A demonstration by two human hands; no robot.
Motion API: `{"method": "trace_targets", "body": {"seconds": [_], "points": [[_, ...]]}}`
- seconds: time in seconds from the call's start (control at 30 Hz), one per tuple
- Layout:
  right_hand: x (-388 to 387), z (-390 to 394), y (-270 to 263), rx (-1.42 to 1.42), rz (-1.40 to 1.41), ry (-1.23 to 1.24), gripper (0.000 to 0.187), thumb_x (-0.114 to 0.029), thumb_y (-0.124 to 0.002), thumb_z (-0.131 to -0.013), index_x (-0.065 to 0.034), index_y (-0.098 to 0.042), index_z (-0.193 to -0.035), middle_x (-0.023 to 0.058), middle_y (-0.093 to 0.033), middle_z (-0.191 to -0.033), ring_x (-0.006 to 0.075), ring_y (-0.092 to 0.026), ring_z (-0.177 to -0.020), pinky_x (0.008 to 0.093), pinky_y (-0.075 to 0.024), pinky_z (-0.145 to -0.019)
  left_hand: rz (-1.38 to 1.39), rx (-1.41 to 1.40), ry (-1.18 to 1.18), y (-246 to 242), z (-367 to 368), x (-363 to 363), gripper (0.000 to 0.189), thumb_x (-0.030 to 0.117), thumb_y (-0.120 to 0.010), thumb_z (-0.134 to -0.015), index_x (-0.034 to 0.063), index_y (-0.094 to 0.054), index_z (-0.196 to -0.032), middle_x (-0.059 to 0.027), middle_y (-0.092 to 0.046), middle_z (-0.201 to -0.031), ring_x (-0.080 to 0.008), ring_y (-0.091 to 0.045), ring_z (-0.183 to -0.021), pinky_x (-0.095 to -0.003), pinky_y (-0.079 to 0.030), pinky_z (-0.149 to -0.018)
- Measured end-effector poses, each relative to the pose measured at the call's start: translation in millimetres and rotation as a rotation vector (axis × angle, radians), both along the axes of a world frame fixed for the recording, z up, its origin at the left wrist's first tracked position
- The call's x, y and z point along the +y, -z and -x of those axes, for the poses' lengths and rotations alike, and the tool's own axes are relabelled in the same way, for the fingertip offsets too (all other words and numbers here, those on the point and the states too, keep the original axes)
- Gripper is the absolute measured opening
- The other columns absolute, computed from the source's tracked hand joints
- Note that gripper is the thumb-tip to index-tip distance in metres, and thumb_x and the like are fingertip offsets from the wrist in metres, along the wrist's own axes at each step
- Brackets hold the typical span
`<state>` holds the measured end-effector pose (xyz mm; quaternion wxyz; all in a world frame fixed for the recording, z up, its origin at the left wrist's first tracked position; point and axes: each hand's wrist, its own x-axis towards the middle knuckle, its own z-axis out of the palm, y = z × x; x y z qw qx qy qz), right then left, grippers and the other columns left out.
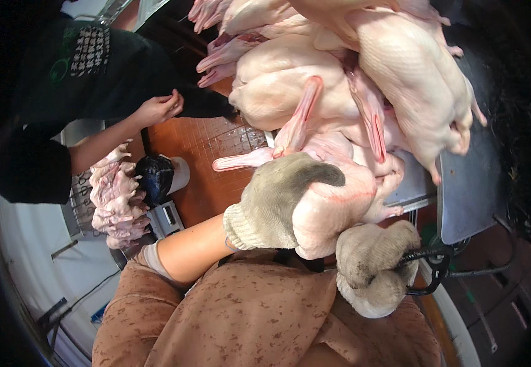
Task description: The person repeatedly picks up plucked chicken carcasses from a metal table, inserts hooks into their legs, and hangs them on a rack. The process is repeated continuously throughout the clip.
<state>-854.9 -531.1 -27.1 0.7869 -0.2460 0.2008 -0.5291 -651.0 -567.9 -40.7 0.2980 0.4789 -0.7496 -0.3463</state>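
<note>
My left hand (277,199), in a soiled knit glove, grips a plucked poultry carcass (334,211), probably a duck, with the thumb over its top. Long pink limbs (300,114) of a bird stick out beyond that glove. In a similar dirty glove, my right hand (375,266) is closed around a black looped handle (433,268), just right of the carcass. What this handle belongs to cannot be made out. More plucked carcasses (288,82) are heaped directly beyond my hands, and a large one (412,87) lies at the right of the heap.
Another person's bare hand (162,108) and dark sleeve are at the left. Smaller plucked birds (118,202) lie in a row beside a black bag (155,179) and a white bucket (181,174). A grey metal panel (469,197) stands at right. The tiled floor (210,183) looks wet.
</note>
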Motion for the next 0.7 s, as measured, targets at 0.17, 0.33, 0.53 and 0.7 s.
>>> {"method": "trace_targets", "body": {"seconds": [0.17,0.33,0.53,0.7], "points": [[-25,-42,30,-0.203,0.449,0.224,0.041,-0.038,-0.075,-0.090,-0.0095,-0.046,-0.088,0.0012,-0.055,-0.057,0.0082,-0.049,-0.044,0.0250,-0.0341,-0.034,-0.210,0.322,-0.050,9,-9,-2,0.069,0.023,-0.094,-0.059,0.0012,-0.064,-0.117,-0.0104,-0.067,-0.112,-0.0226,-0.065,-0.106,-0.0344,-0.050,-0.096],[-32,-75,5,-0.218,0.455,0.216,0.044,-0.047,-0.070,-0.092,-0.0108,-0.044,-0.090,-0.0002,-0.053,-0.056,0.0069,-0.046,-0.044,0.0228,-0.0338,-0.038,-0.039,0.179,0.097,15,-45,-4,0.095,0.021,-0.092,-0.064,0.0013,-0.041,-0.142,-0.0175,-0.052,-0.137,-0.0280,-0.056,-0.124,-0.0378,-0.047,-0.104],[-42,-157,-45,-0.028,0.576,0.064,0.047,-0.053,-0.066,-0.091,-0.0109,-0.047,-0.098,0.0026,-0.054,-0.065,0.0128,-0.047,-0.053,0.0266,-0.0372,-0.048,0.108,0.099,-0.162,-91,-147,35,0.108,0.018,-0.088,-0.060,-0.0038,-0.030,-0.149,-0.0243,-0.042,-0.147,-0.0320,-0.047,-0.134,-0.0411,-0.041,-0.110],[-51,-219,-58,0.413,0.440,0.041,0.046,-0.052,-0.065,-0.092,-0.0103,-0.049,-0.104,0.0059,-0.056,-0.075,0.0179,-0.050,-0.064,0.0304,-0.0397,-0.056,0.413,0.165,-0.195,-176,-218,75,0.082,0.031,-0.085,-0.063,-0.0070,-0.049,-0.127,-0.0217,-0.056,-0.124,-0.0317,-0.059,-0.111,-0.0420,-0.050,-0.094]]}}
